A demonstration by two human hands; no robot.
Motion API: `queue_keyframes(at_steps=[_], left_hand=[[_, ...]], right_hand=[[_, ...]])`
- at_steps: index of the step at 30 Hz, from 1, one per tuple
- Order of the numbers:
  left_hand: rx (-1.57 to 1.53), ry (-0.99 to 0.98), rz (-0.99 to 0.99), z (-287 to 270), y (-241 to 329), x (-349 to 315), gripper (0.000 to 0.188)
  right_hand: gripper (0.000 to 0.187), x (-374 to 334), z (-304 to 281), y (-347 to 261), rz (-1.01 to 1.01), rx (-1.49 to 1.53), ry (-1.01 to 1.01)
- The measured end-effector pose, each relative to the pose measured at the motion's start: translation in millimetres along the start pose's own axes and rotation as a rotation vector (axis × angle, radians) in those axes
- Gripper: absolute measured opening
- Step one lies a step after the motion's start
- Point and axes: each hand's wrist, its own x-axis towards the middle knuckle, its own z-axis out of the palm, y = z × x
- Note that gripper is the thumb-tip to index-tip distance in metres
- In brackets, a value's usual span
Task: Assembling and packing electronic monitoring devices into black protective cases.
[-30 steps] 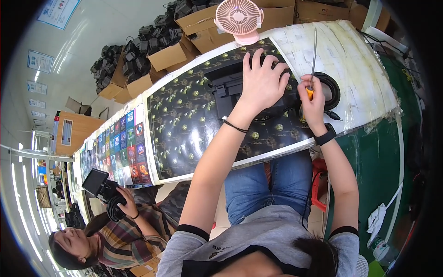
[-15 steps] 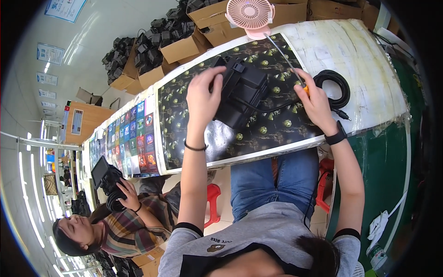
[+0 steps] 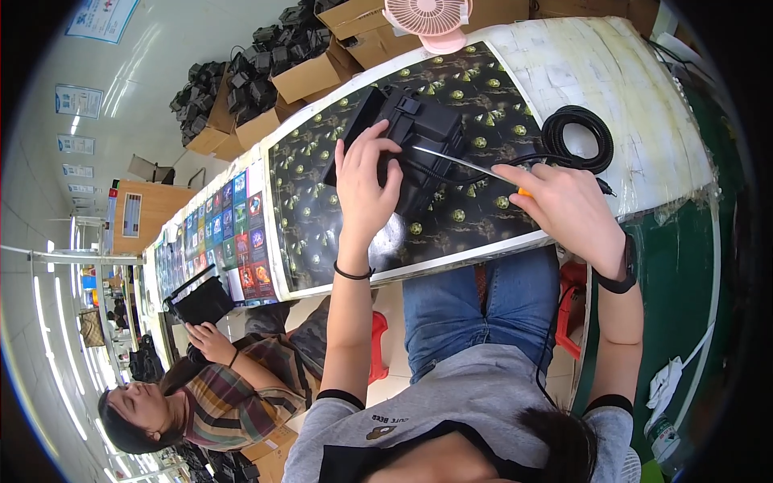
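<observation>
In front of me a black plastic device [image 3: 435, 125] lies on the dark patterned mat, with a flat black panel [image 3: 358, 125] standing out along its left side. My left hand [image 3: 366, 181] rests at that side, fingers apart and curved over the device's edge. My right hand [image 3: 568, 205] is closed round the orange handle of a screwdriver [image 3: 463, 163]. Its metal shaft points left over the device, the tip near the middle of the body; whether it touches cannot be made out. A black cable [image 3: 483, 179] runs from the device to a coil [image 3: 551, 137] on the right.
A pink fan [image 3: 435, 20] stands at the mat's far edge. Beyond the table are cardboard boxes [image 3: 310, 76] and piled black devices [image 3: 262, 64]. On my left a seated person holds another black device [image 3: 201, 302]. A red stool [image 3: 378, 346] is below the table.
My right hand has swung the screwdriver from pointing away to pointing left over the device. The black panel now stands out at the left, and my left hand has shifted nearer me.
</observation>
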Motion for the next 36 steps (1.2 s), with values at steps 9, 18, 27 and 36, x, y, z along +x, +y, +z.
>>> queue_keyframes(at_steps=[9, 18, 27, 36], left_hand=[[0.12, 0.056, 0.003, 7, -2, -5, 0.054], [0.01, 0.081, -0.073, 1, -2, -7, 0.054], [-0.001, 0.047, -0.082, 1, -6, -7, 0.054], [-0.019, 0.067, -0.034, -4, -5, -6, 0.056]], right_hand=[[0.035, 7, 21, -3, -0.043, -0.002, 0.039], [0.043, 7, 32, -6, -0.039, 0.134, 0.011], [0.039, 12, 38, -6, -0.14, -0.065, 0.277], [0.038, 11, 43, -8, -0.023, 0.373, -0.009]])
